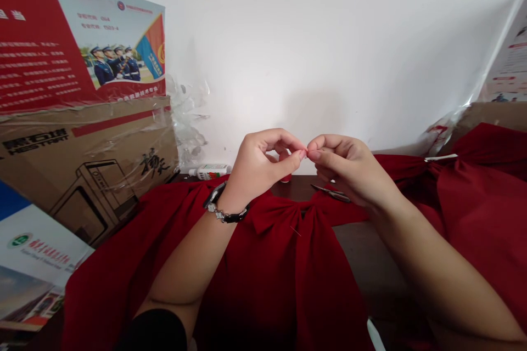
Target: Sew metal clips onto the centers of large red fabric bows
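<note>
My left hand point(267, 162) and my right hand point(343, 162) are raised at the centre, their fingertips meeting in a pinch. What they hold between them is too small to make out. Behind them stands a small red spool-like object point(285, 177), mostly hidden by my left hand. Below lies dark red cloth point(255, 274), gathered into a bow shape. A thin needle-like line point(295, 231) shows over the gathered cloth. Scissors point(334, 193) rest on the cloth just under my right hand.
A white bottle point(209, 170) lies by the wall. Cardboard boxes point(94, 159) and printed boards stand at the left. More red cloth point(486, 197), with a white clip point(441, 158) on it, is at the right. Dark tabletop point(362, 247) shows between the cloths.
</note>
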Motion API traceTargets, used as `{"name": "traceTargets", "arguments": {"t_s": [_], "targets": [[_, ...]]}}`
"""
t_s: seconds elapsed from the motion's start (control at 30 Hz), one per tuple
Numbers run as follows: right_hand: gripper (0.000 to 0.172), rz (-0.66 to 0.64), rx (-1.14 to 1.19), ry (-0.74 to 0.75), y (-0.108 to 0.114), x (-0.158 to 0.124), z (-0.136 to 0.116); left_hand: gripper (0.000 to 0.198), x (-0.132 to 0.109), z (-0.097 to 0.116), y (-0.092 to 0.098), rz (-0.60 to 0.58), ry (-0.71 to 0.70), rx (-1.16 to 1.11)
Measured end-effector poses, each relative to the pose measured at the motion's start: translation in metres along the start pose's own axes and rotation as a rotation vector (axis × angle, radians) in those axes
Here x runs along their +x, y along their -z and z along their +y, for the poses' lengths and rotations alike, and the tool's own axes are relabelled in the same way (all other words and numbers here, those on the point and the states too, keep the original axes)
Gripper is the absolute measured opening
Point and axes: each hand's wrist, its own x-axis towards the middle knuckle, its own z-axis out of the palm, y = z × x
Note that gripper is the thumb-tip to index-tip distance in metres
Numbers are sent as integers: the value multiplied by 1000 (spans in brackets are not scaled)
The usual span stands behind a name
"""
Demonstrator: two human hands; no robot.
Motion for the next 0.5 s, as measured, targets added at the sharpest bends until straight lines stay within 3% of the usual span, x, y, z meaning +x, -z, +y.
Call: {"name": "traceTargets", "arguments": {"t_s": [0.5], "targets": [[21,-21,43,-71,3,1,-1,24,2,-4,3,-27,47,-44]]}}
